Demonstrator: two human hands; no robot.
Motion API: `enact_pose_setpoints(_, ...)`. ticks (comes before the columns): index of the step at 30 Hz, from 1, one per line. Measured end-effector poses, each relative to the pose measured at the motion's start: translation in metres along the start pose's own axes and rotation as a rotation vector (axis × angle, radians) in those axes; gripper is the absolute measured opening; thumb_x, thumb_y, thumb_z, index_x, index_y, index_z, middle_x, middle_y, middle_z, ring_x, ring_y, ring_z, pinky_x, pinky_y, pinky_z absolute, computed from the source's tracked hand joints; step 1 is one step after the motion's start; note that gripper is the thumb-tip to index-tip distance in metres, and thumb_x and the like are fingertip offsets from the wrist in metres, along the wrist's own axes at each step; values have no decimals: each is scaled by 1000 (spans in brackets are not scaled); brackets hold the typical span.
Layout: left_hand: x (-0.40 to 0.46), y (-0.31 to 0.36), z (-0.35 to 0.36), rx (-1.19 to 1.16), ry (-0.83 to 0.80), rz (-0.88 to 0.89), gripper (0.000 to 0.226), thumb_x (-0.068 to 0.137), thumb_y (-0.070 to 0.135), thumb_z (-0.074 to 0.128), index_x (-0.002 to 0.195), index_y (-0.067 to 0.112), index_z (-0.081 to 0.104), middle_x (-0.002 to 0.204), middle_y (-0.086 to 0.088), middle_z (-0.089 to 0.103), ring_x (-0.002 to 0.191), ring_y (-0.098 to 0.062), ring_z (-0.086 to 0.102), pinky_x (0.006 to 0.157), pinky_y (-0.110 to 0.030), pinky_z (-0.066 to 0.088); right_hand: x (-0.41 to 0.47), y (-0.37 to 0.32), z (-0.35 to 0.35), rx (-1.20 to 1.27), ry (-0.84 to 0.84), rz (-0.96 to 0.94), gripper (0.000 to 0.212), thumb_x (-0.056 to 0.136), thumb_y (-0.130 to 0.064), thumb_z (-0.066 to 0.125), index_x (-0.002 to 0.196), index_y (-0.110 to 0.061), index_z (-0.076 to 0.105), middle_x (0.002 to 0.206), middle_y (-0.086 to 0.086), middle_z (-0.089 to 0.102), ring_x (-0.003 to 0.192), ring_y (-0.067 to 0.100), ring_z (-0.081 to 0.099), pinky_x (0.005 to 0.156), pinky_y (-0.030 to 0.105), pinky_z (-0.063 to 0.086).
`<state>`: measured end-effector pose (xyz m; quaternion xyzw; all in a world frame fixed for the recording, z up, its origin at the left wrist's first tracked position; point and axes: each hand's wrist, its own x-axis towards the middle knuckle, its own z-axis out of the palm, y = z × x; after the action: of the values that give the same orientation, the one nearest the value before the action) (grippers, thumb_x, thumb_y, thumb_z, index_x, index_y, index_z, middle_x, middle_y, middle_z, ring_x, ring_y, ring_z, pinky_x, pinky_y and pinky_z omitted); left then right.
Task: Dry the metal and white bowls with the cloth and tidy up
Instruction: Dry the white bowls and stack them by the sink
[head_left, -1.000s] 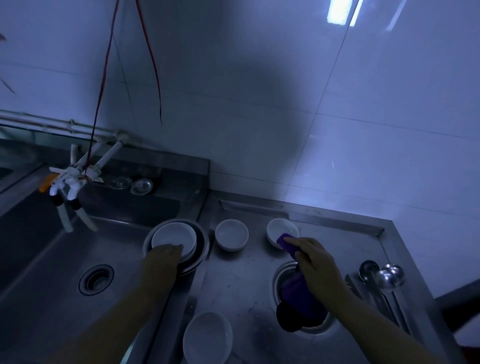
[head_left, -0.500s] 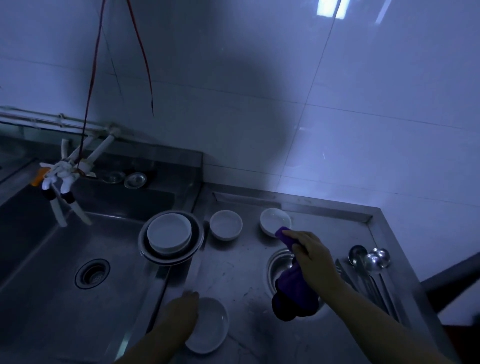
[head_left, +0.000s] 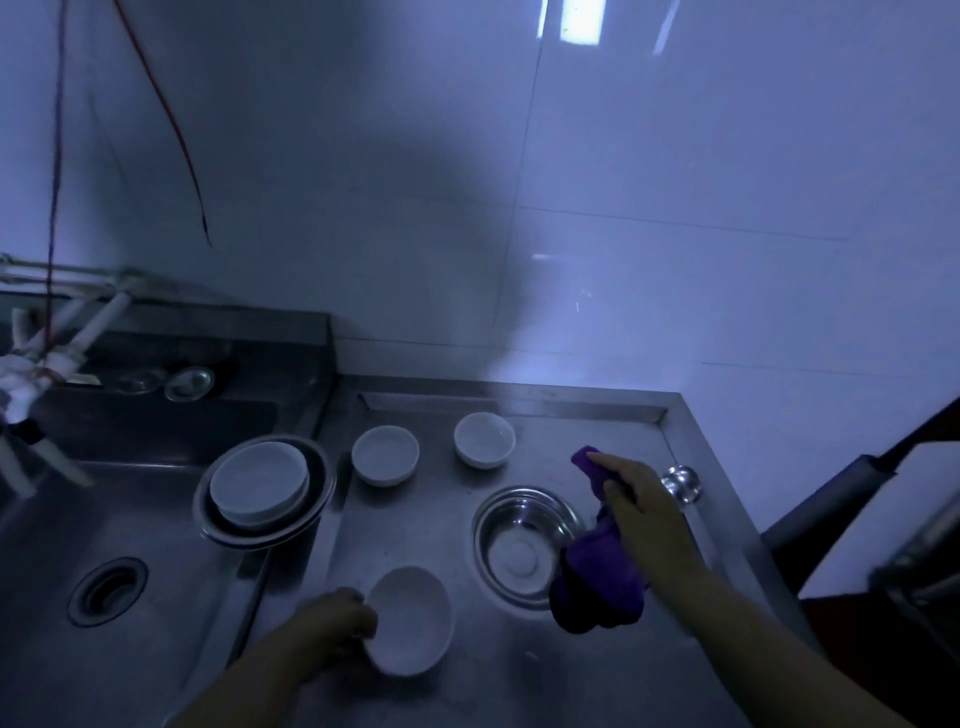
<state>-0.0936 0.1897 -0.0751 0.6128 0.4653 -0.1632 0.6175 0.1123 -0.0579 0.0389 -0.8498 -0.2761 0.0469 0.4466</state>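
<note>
Near white bowl (head_left: 410, 621): near the worktop's front edge, tilted; the left hand (head_left: 332, 631) grips its left rim, fingers curled round it.
Metal bowl (head_left: 524, 545): upright on the worktop, right of centre, just right of the near white bowl.
Cloth (head_left: 597, 577): purple, bunched, pinched in the right hand (head_left: 641, 512); its lower end hangs over the metal bowl's right rim.
Back white bowls: one (head_left: 385, 454) and another (head_left: 484, 439) side by side, apart, toward the worktop's back edge.
Stack: a white bowl (head_left: 258, 483) nested in a wide metal bowl (head_left: 316, 512) at the worktop's left edge, overhanging the sink (head_left: 156, 519).
Ladle (head_left: 680, 480): shiny, toward the right edge, partly hidden behind the right hand.
Worktop (head_left: 415, 525): stainless steel, against a tiled wall (head_left: 675, 208).
</note>
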Motion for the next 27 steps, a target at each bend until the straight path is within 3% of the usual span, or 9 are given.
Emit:
enact_pose_setpoints(4,-22,33,38,11,-21,93,19,74,-5,59,89,4,52,88,-18,53,72,-28,55,58,-31,52,-2,20,-34,20,38,14,34,94,4,46,120,-14,60,111,-1,55,102,14,52,88,23,40)
enact_pose_setpoints(8,-48,67,96,231,-19,355,37,64,9,73,96,16,57,96,-5,62,80,-17,61,58,-22,52,-8,42,-74,30,75,13,35,94,5,45,118,-15,60,106,-4,53,96,10,51,82,12,38)
enact_pose_setpoints(10,-65,82,126,438,77,505,46,58,21,76,101,23,61,98,4,63,85,-11,60,65,-20,50,-13,55,-95,41,97,16,35,93,5,46,118,-15,61,107,-3,54,97,11,51,81,8,36)
enact_pose_setpoints(12,-83,95,157,644,186,652,52,58,32,74,108,24,61,102,7,62,89,-9,58,72,-21,46,-20,69,-118,51,113,32,35,93,6,45,118,-14,61,106,-2,54,99,13,50,84,15,36)
enact_pose_setpoints(15,-107,109,200,761,303,867,47,62,39,70,104,21,61,103,6,61,89,-10,54,78,-27,49,-33,89,-150,68,117,48,36,94,4,44,120,-16,59,107,-2,54,100,13,50,88,24,38)
enact_pose_setpoints(17,-117,114,222,820,369,1008,46,66,42,71,105,22,59,104,7,58,90,-9,50,78,-21,43,-42,102,-169,72,115,61,35,96,1,44,121,-20,57,107,-7,54,100,11,51,88,23,39)
enact_pose_setpoints(20,-129,123,243,810,465,1121,49,66,46,72,108,23,58,103,8,56,90,-8,46,76,-20,38,-49,116,-191,84,138,39,36,97,-1,43,123,-24,52,105,-16,51,101,7,50,85,17,37)
enact_pose_setpoints(24,-149,138,259,726,538,1154,51,66,45,75,108,24,57,95,13,47,87,-6,44,68,-13,33,-57,117,-210,118,181,-1,38,95,-3,47,115,-35,44,106,-14,53,95,14,56,85,34,47)
enact_pose_setpoints(27,-161,152,266,444,530,1070,40,74,33,74,108,23,56,94,13,52,85,-2,52,66,-11,39,-63,106,-217,83,265,-188,34,89,4,55,108,-23,49,111,-4,50,101,16,52,88,40,48)
